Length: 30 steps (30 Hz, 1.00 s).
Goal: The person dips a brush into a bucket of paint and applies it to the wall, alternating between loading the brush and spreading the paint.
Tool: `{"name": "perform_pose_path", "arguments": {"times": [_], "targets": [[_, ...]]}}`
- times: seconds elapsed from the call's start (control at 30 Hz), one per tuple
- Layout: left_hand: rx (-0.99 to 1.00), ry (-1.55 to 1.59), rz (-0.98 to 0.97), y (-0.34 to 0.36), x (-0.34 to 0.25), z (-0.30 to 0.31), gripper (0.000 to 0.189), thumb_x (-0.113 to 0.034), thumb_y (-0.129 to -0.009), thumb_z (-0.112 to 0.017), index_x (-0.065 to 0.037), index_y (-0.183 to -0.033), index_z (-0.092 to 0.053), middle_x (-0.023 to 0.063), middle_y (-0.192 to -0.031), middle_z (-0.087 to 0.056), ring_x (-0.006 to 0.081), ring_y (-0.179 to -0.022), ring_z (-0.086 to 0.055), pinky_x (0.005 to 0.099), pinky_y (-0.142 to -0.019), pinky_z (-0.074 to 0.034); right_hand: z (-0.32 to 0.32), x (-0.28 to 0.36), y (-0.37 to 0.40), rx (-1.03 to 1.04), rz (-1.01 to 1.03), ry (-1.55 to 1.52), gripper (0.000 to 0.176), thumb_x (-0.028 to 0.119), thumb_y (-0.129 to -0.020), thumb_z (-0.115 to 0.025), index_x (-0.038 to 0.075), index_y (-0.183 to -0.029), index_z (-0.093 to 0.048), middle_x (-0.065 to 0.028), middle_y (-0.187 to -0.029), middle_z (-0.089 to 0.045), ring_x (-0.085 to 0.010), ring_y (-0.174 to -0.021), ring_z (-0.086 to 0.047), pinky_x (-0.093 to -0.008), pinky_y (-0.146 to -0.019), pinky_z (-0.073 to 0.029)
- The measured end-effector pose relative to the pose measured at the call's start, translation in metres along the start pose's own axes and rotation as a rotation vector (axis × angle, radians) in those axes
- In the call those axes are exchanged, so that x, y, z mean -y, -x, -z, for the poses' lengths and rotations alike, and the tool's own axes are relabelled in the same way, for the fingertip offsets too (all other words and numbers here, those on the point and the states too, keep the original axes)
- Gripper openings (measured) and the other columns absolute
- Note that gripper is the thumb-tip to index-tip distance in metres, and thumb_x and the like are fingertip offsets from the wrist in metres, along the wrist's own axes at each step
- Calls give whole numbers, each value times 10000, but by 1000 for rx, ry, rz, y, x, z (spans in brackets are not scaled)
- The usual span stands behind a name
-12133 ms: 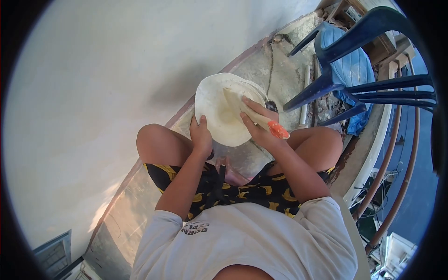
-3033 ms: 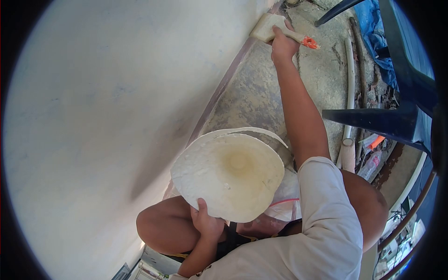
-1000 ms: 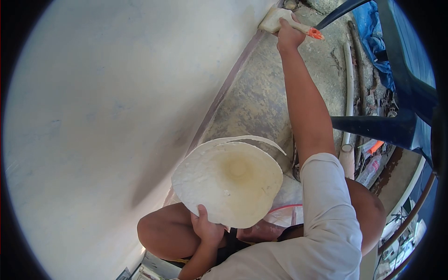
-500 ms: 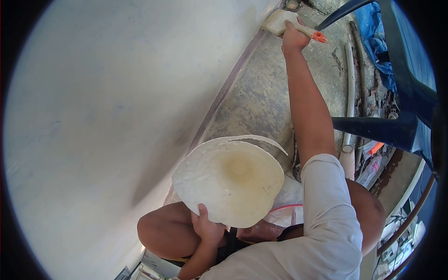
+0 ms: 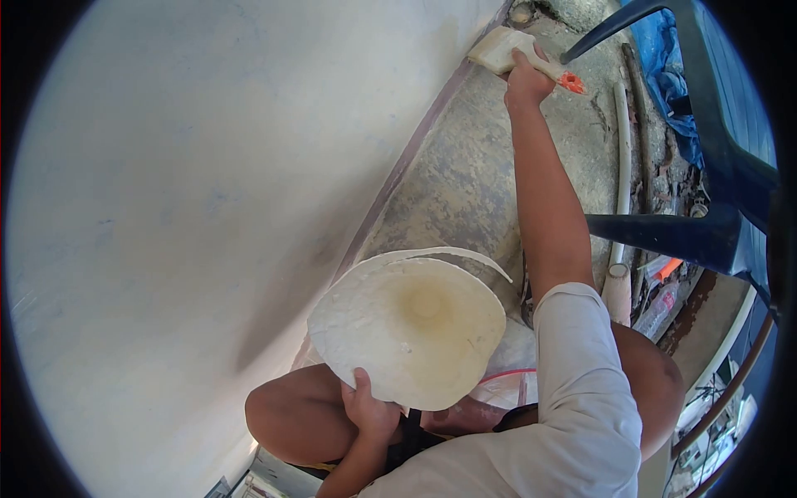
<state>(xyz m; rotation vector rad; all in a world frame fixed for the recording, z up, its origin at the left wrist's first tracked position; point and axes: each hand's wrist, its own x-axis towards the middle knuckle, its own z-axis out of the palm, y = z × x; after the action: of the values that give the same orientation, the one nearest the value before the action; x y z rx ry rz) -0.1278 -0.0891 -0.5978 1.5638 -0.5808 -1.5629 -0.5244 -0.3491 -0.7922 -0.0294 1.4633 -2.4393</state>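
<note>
My right hand (image 5: pixel 529 81), arm stretched far forward, is closed around the handle of a wide paintbrush (image 5: pixel 498 50). The brush has a pale, paint-coated head and an orange handle end. Its head is at the foot of the white wall (image 5: pixel 191 199), by the purplish strip along the floor; whether it touches cannot be made out. With my left hand (image 5: pixel 371 412) I grip the near rim of a shallow white bowl (image 5: pixel 448 349), tilted over my lap. Yellowish-white liquid or residue shows inside it, and a loose curved strip (image 5: pixel 448 251) sticks out from its far rim.
A dark blue plastic chair (image 5: pixel 722 224) stands at the right, one leg reaching toward my right forearm. Beyond my arm lie a white pipe (image 5: pixel 621 166), a blue tarp (image 5: pixel 668 75) and a clear plastic bottle (image 5: pixel 660 309). Stained concrete floor (image 5: pixel 457 183) runs beside the wall.
The brush and my right hand have shifted slightly down and right, the handle end dropping a little more. The bowl stays in my left hand, and the view has moved slightly.
</note>
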Motion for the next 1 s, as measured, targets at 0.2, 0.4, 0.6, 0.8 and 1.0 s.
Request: {"name": "perform_pose_path", "arguments": {"times": [0.2,0.4,0.6,0.8,1.0], "targets": [[1,-2,16,0,-3,-4,482,-240,-931,-463,-28,-1322,-277,144,-1259,-437,282,-1136,-465,415,-959,-383,-21,-7,-4,18,48,61,460,-49,-705,-646,-56,-1150,-532,-173,-1098,-572,-227,-933,-599,-299,-781,-493],[6,8,53,2,-8,-7,482,-239,-932,-460,-29,-1324,-275,145,-1256,-438,279,-1131,-468,414,-954,-387,-8,15,-4,-17,-33,-132,487,-82,-732,-589,-49,-1200,-459,-172,-1139,-533,-269,-974,-581,-376,-781,-527],[-10,10,23,0,-2,-3,473,-227,-935,-454,-29,-1325,-273,146,-1252,-439,280,-1130,-468,415,-953,-388,-12,4,-6,-25,-20,-42,466,-75,-728,-608,-44,-1177,-488,-168,-1121,-543,-261,-988,-574,-368,-749,-524],[-14,1,17,-1,1,-2,473,-219,-933,-456,-30,-1325,-271,145,-1250,-440,283,-1131,-467,417,-954,-387,-25,67,5,123,37,-262,475,-67,-748,-594,-44,-1203,-457,-164,-1098,-553,-256,-929,-598,-364,-710,-556],[-24,50,-2,0,0,-5,440,-166,-930,-455,6,-1302,-297,169,-1247,-442,292,-1112,-480,413,-939,-399,-18,26,-3,107,4,-22,435,-68,-743,-591,-52,-1166,-491,-167,-1085,-560,-247,-917,-607,-376,-652,-562]]}}
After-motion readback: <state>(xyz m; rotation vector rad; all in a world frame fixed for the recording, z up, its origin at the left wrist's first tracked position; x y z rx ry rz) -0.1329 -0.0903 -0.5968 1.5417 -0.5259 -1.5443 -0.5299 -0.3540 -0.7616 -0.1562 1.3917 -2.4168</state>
